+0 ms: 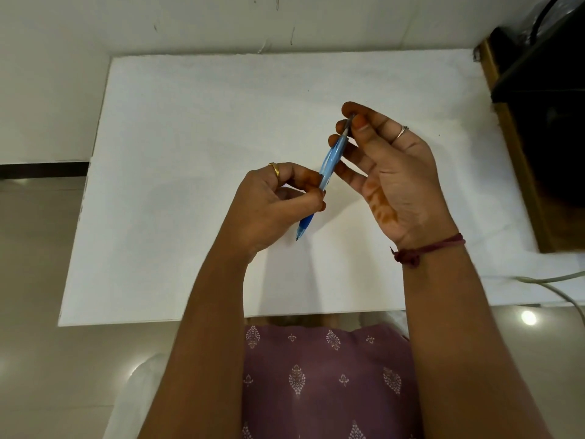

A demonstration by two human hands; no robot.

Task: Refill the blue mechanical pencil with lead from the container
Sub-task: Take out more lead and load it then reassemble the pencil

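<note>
The blue mechanical pencil point(329, 163) is held tilted above the white table point(190, 153), its dark blue tip pointing down toward me. My left hand point(278, 204) grips the lower barrel between thumb and fingers. My right hand point(389, 172) pinches the pencil's upper grey end between thumb and forefinger, palm turned toward me. Whether a lead is between those fingertips is too small to tell. No lead container shows in view.
A dark wooden-edged box point(538, 128) stands at the table's right edge. A pale cable point(557, 283) crosses the near right corner. The wall point(221, 23) runs behind the table, tiled floor point(34, 248) to the left.
</note>
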